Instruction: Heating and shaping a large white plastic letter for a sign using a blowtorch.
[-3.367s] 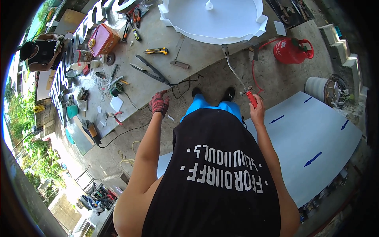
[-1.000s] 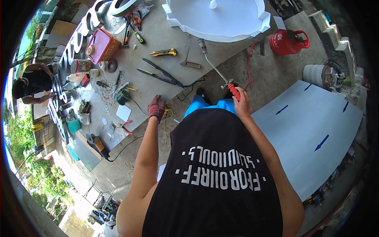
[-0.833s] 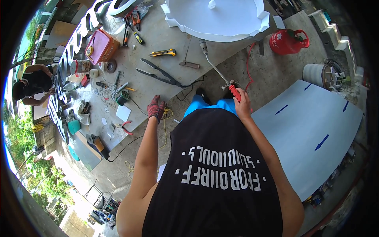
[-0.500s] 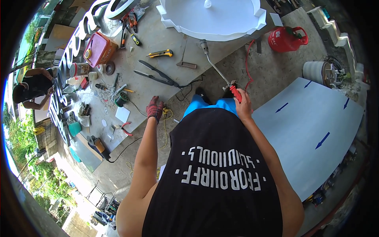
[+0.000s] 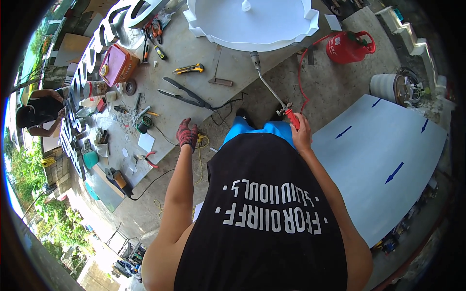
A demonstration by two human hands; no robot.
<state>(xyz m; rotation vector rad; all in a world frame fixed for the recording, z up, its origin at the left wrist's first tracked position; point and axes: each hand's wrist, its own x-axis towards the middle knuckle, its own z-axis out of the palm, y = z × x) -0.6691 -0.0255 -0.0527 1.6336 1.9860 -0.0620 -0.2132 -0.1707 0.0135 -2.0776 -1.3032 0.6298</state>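
My right hand [image 5: 302, 134] is closed around the red handle of a gas torch [image 5: 266, 85]. The torch's thin metal tube slants up and left, and its nozzle end lies close to the near rim of a large white round tray-like piece [image 5: 257, 41] with a notched, upright edge. Whether the nozzle touches that rim I cannot tell, and no flame shows. A red hose [image 5: 302, 82] curves from the torch area to a red gas cylinder [image 5: 345, 47]. My left hand [image 5: 186, 134], in a dark red and grey knitted glove, hangs at the table's edge with fingers apart, holding nothing.
On the grey table [image 5: 167, 116] lie a hair straightener [image 5: 187, 94], a yellow cutter knife [image 5: 188, 69], pliers [image 5: 145, 158], an angle grinder [image 5: 118, 180] and an orange tub [image 5: 120, 65]. A large pale sheet [image 5: 374, 160] stands right. Another person [image 5: 42, 112] works far left.
The torch nozzle has shifted slightly right along the white piece's rim. The table and its things sit a little further left in view. My left hand keeps its place, fingers still apart.
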